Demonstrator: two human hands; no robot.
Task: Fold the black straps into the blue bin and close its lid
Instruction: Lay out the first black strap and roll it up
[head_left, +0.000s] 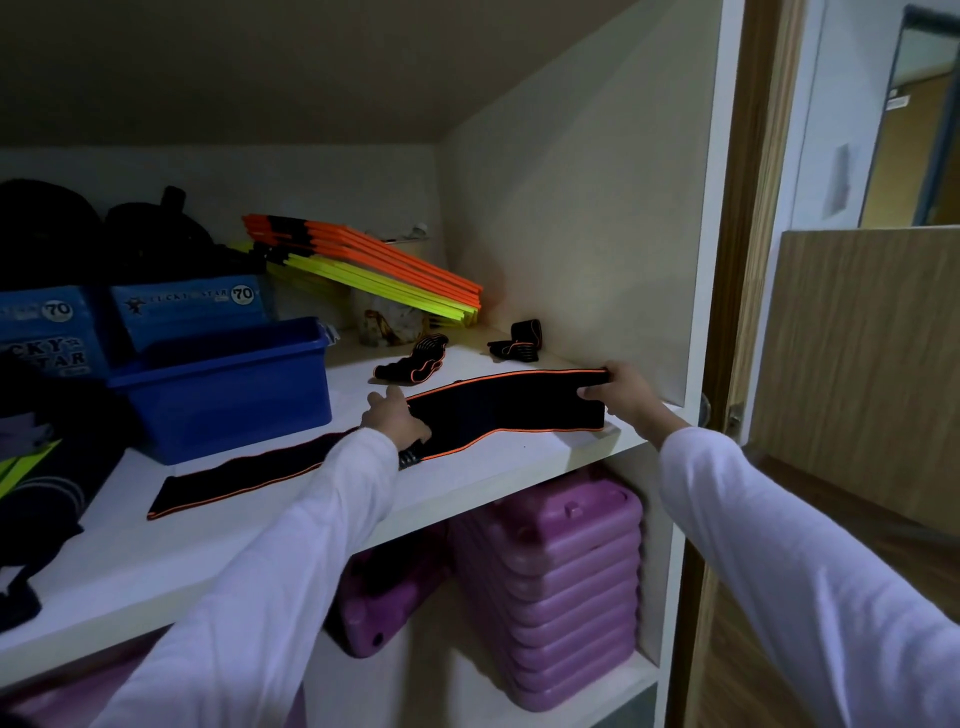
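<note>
Left hand (396, 422) pressing down on the middle of the long black strap (498, 410) on the white shelf (467, 467), fingers bent over it. Right hand (618, 389) pinching its folded end. Blue bin (228, 395) alongside, lidless.

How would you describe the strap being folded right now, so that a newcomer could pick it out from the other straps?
On the white shelf, right of the open blue bin, it is the long strap stretched flat along the front edge. The left hand holds its middle and the right hand its end. Unlike the two small bundled straps behind, it lies unrolled, with orange edging.
</note>
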